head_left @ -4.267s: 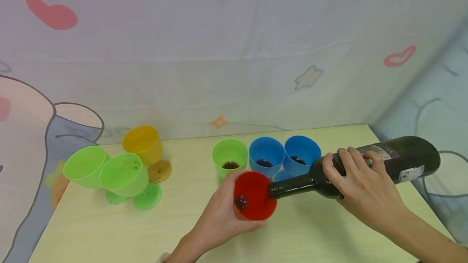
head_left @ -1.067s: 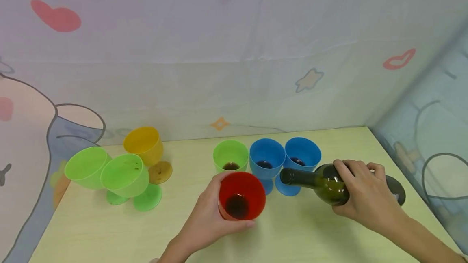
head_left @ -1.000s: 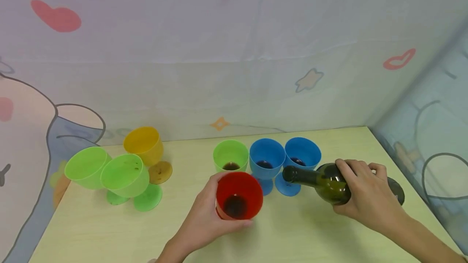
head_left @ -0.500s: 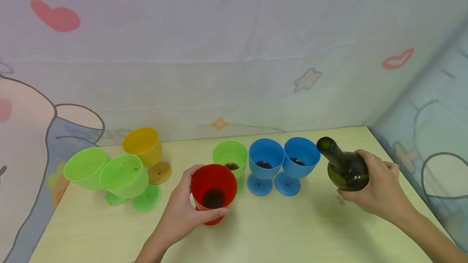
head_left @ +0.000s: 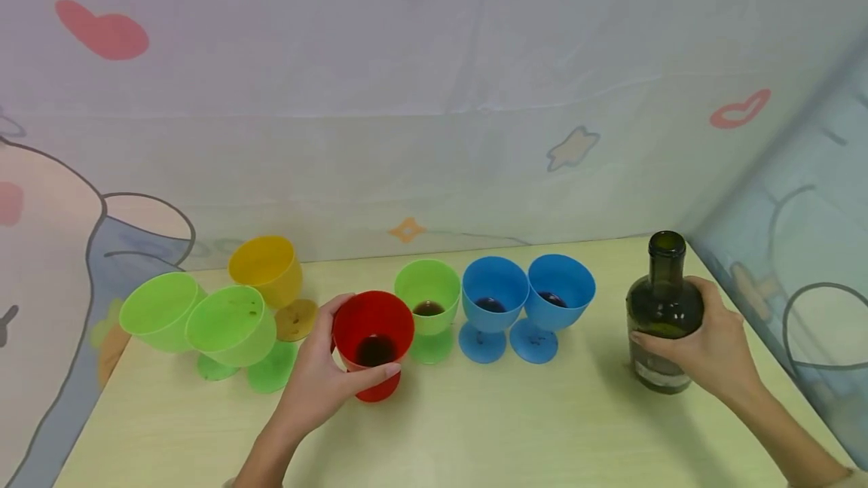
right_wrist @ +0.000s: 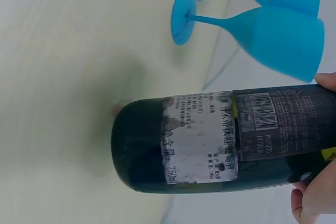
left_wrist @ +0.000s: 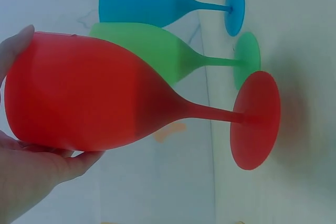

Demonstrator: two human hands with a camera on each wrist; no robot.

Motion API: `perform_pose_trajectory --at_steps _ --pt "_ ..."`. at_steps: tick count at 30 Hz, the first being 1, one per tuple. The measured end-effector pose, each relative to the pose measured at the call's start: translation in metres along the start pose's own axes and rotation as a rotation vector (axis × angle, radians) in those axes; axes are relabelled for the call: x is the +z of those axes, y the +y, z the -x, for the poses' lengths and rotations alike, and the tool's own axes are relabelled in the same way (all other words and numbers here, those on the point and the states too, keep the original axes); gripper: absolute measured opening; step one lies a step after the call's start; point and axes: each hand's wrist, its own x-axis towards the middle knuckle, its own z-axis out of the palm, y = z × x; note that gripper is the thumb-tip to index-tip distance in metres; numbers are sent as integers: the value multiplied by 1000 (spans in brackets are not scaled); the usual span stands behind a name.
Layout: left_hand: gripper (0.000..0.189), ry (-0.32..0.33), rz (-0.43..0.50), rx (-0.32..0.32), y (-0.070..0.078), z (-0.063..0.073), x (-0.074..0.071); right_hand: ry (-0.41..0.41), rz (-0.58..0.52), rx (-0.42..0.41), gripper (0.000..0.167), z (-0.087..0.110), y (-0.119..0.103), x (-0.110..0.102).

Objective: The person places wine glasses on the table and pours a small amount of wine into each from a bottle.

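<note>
My left hand grips a red plastic wine glass by its bowl, fingers behind and thumb in front. Dark liquid lies at the bottom of it. The left wrist view shows its stem and round foot close over the table, with a shadow beside the foot. My right hand is wrapped around a dark green wine bottle, held upright with its mouth uncovered. A worn white label faces the right wrist camera. Just right of the red glass stands a green glass, dark liquid inside.
Two blue glasses with dark liquid continue the row to the right. At the table's left stand a yellow glass and two green glasses. A printed cloth hangs behind the table.
Earlier the bottle was tipped with its neck over the red glass. It has turned upright and moved right and lower. The red glass has moved left, toward the row's left end.
</note>
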Motion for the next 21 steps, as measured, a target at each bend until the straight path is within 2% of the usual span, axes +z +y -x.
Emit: perform_pose_trajectory --at_steps 9,17,21 --pt "86 23 23 -2 -10 -10 -4 22 -39 90 87 1 15 4" --pt "92 36 29 -72 -22 -22 -7 -7 -80 186 92 0 21 4" --pt "93 39 36 -83 -27 -28 -8 -16 -92 205 94 1 22 3"
